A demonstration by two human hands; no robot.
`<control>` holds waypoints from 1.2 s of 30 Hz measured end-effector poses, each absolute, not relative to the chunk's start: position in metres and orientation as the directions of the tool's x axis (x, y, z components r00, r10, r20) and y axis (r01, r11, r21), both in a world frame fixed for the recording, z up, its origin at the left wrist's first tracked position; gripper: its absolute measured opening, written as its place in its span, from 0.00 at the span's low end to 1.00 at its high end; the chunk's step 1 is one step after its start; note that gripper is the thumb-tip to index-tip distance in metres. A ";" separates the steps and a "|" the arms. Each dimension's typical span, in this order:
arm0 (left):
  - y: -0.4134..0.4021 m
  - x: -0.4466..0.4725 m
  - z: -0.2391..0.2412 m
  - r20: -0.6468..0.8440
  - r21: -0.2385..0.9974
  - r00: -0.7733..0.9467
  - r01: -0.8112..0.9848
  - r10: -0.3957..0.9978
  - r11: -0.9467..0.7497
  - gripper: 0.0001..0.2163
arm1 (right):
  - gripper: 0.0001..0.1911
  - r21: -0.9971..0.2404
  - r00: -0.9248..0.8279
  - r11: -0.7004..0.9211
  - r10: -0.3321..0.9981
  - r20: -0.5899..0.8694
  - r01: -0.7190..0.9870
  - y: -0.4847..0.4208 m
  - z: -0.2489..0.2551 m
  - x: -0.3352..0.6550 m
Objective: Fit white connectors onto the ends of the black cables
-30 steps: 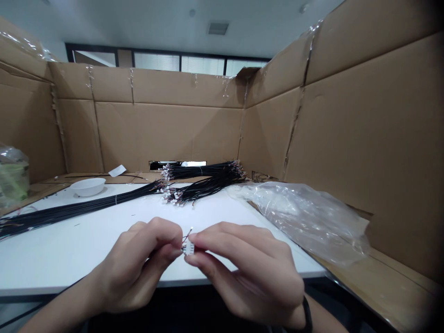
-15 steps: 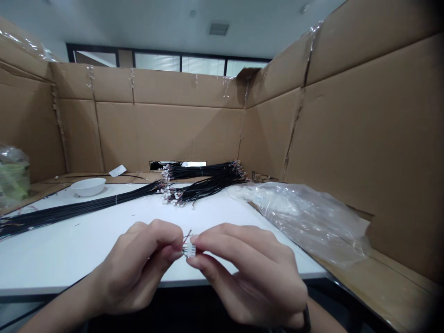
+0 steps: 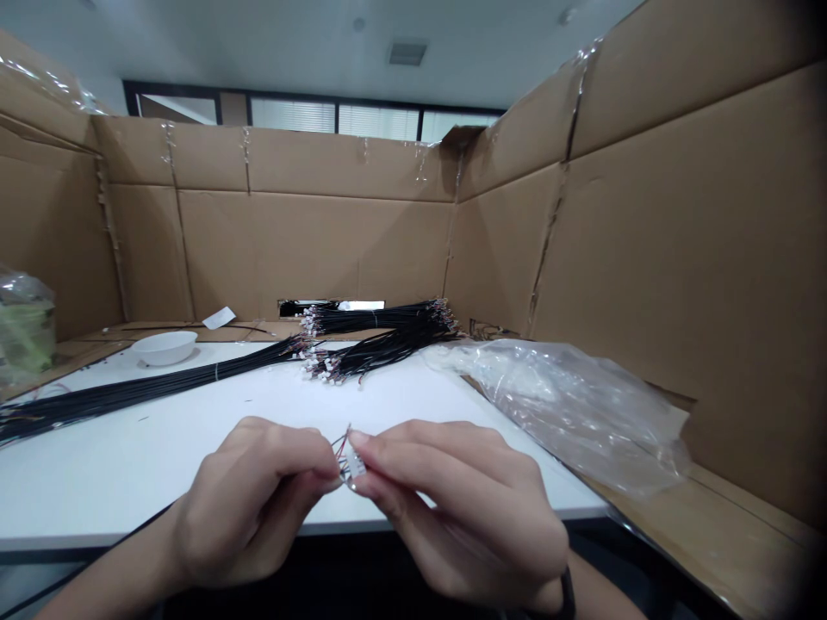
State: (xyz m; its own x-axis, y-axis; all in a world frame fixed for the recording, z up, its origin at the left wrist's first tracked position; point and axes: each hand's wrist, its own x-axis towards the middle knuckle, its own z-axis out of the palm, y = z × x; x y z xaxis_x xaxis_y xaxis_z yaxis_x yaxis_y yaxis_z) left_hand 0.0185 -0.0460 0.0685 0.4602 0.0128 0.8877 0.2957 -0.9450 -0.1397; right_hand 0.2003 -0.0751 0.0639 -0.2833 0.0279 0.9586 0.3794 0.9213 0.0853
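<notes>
White connector [image 3: 355, 463] in right hand [image 3: 481, 508]; bag [image 3: 581, 405] seemingly whitish inside.

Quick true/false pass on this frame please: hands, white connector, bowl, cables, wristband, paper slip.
1. The right hand pinches a white connector. True.
2. The left hand lies flat on the table. False: the left hand is raised, pinching thin wires beside the connector.
3. A white bowl stands beyond the long black cable bundle on the left. True.
4. The black band is worn on the left wrist. False: the black band is on the right one.
5. The paper slip is inside the bowl. False: the paper slip lies outside, behind it.
</notes>
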 end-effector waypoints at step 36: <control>-0.044 0.018 0.062 0.772 0.401 0.498 0.099 0.394 -0.911 0.09 | 0.04 -0.085 -0.318 0.950 0.185 0.930 0.302 -0.062 0.074 0.204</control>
